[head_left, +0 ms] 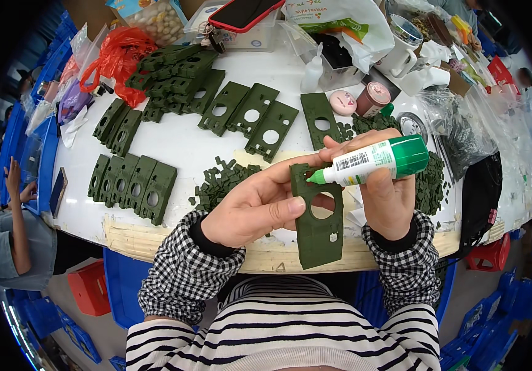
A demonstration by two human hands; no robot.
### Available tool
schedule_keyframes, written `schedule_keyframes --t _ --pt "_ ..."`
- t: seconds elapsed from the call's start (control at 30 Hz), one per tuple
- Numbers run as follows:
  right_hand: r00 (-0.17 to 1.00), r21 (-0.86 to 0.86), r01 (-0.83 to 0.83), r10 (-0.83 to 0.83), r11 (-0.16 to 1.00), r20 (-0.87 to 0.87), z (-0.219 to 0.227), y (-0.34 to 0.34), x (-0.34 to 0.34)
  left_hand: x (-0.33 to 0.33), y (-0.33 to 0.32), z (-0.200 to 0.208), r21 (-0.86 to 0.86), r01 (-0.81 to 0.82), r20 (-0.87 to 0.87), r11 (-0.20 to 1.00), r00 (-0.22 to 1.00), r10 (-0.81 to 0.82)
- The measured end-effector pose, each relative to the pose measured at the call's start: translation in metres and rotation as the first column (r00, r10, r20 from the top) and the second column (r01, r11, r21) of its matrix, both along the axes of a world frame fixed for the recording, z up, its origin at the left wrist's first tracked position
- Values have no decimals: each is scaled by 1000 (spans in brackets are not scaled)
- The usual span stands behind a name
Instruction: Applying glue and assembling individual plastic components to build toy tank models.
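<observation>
My left hand [250, 207] grips a dark green plastic plate [317, 238] with a large round hole, its thumb lying across the front face. In my right hand [389, 207] is a white and green glue bottle [365, 164], lying nearly level. The bottle's green nozzle tip meets or hovers just over the upper part of the plate; I cannot tell whether it touches. Behind my left hand spreads a heap of small dark green pieces [219, 185]. More small pieces [434, 185] lie right of my right hand.
Similar green plates stand in a row [131, 185] at left and in a stack [182, 77] farther back. A red bag [118, 62], a phone [244, 13], a clear tub [340, 77] and a mug [397, 59] crowd the back. Another person's arm [17, 216] shows at far left.
</observation>
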State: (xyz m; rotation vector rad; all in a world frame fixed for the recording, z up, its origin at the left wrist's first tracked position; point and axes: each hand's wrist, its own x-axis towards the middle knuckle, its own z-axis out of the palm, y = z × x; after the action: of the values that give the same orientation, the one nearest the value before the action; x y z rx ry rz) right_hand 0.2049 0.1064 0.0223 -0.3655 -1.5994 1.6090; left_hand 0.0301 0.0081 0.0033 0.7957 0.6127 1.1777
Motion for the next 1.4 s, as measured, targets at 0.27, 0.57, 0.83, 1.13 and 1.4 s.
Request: schedule_keyframes --t 0.27,0.57,0.83,1.13,1.4 --pt "1000 51 9 -9 999 -1 -1 0 0 -1 0 -2 -8 6 -1 1000 1000 -6" --pt "1000 85 23 -24 996 13 0 0 -2 -2 0 -3 -14 5 0 1000 1000 -5" --pt "999 89 28 -29 996 15 0 0 -2 0 0 0 -11 9 36 1000 999 -9" --pt "987 -58 20 -29 998 -156 -7 10 5 0 2 5 -6 -5 -2 1000 1000 5" --pt "995 -68 0 -6 998 -95 0 9 7 -1 2 3 -6 -37 76 999 996 38"
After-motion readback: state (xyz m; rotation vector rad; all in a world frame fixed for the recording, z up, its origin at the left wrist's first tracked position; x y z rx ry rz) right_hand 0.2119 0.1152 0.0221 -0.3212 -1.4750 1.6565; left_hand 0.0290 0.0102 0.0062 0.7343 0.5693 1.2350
